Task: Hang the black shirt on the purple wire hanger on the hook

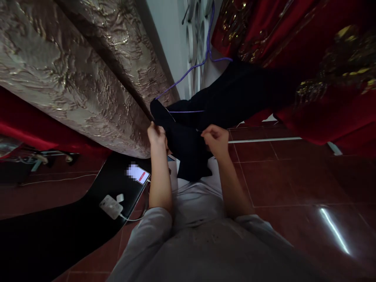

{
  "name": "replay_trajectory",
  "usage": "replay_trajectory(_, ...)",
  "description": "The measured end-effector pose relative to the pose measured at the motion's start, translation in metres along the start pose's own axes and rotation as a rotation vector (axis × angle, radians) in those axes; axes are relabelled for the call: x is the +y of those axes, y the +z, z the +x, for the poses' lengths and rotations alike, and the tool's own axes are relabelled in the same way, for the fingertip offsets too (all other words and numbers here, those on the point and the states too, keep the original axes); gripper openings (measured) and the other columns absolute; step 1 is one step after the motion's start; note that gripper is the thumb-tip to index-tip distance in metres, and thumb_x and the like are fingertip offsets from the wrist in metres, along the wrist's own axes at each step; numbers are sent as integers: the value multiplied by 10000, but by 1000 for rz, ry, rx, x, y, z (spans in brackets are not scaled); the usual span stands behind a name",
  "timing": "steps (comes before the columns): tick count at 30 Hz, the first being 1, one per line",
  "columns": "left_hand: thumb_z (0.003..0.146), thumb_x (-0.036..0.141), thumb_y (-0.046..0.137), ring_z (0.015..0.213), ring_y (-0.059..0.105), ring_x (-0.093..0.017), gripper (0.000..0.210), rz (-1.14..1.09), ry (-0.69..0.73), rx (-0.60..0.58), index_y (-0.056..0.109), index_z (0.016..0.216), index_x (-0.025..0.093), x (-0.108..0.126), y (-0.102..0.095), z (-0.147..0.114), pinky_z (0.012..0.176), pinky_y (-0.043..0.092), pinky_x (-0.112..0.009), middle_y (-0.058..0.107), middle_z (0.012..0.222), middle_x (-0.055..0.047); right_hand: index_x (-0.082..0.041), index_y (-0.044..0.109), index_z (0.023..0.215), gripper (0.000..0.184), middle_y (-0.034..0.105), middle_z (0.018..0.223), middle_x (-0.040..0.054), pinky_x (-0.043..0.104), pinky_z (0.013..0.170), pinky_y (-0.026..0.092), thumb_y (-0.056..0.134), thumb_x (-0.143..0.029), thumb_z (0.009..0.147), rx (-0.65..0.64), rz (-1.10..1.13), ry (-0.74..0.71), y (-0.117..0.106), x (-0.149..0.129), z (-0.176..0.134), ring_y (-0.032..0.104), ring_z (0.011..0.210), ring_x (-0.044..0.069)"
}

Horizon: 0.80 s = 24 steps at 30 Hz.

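Observation:
A dark, nearly black garment [188,145] hangs from a purple wire hanger [188,72] in front of me, its lower end reaching down over my lap. Closed around the garment's left edge is my left hand [157,135], its fingertips partly hidden behind the cloth. At the right edge, my right hand [216,139] is held in a pinch against the cloth. A tiny pale glint shows on the garment just left of those fingertips. What lies between them is too small and dark to make out.
Textured beige-gold fabric [96,74] hangs at left, red cloth with gold trim [293,51] at right. A black bench-like surface [73,219] on my left carries a lit phone [140,175], a pale phone [111,206] with a cable and a small white case [120,197]. Red tiles [279,180] cover the floor.

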<state>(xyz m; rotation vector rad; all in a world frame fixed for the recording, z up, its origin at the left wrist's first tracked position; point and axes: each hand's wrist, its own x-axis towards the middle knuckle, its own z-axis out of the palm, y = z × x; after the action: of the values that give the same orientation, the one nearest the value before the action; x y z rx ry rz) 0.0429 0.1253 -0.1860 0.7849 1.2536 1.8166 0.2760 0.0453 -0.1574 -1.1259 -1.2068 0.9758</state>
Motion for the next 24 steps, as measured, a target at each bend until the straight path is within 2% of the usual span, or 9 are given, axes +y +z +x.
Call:
replay_trajectory(4,964,277,549,669,605,-123,155,63,-127,-29,597,847,187,-40,3,-34,712,559,-266,601,733,-15,-202,556,620,118,560,576,-30,229,461,270,570,-257,723,213,120,54,-32,18,0,369,446,64)
replay_trajectory(8,884,248,688,719,596,-123,77,133,-119,-163,662,858,179,-35,18,-58,736,535,-247,638,782,-7,-203,642,730,110,626,677,-9,234,525,375,631,-290,796,199,113,0,-41,21,-3,497,538,87)
replay_trajectory(11,877,243,723,814,629,-152,65,255,34,-479,706,883,181,-12,34,-77,810,532,-264,674,832,-21,-227,706,956,176,701,882,32,305,776,534,709,-336,816,28,34,-116,-27,13,-10,667,848,169)
replay_trajectory(13,927,269,682,910,671,-177,92,284,157,-732,704,970,190,2,45,-91,871,542,-291,713,945,-48,-247,680,1107,299,703,1094,64,374,961,536,723,-353,831,-76,10,-210,-16,8,-15,667,1062,212)
replay_trajectory(14,949,279,662,951,685,-187,107,275,204,-801,696,1005,194,7,49,-97,884,548,-301,722,999,-61,-255,655,1162,343,681,1165,75,394,1014,522,721,-355,841,-95,10,-248,-11,6,-16,647,1130,223)
replay_trajectory(16,965,288,651,962,701,-195,113,232,254,-762,687,1021,196,13,57,-108,854,559,-299,728,1020,-69,-267,590,1232,433,621,1250,86,401,1053,512,736,-358,835,-33,18,-286,-4,4,-19,614,1191,227)
replay_trajectory(18,969,292,654,930,702,-188,111,214,291,-602,690,1006,194,16,61,-114,797,556,-284,724,991,-62,-268,544,1217,485,578,1263,87,384,1036,523,771,-377,802,85,-3,-265,-1,4,-21,607,1169,216)
replay_trajectory(20,972,286,656,914,694,-179,109,210,321,-480,703,1010,194,20,64,-120,785,543,-281,717,974,-54,-254,542,1142,457,595,1204,80,373,1024,526,785,-409,787,114,-53,-200,0,3,-22,618,1114,206)
replay_trajectory(24,976,261,666,939,680,-180,100,270,447,-504,735,1012,198,42,65,-133,831,530,-298,722,979,-49,-228,599,1147,445,679,1187,81,395,1083,491,771,-432,791,-129,-2,-67,3,-6,-20,638,1162,228)
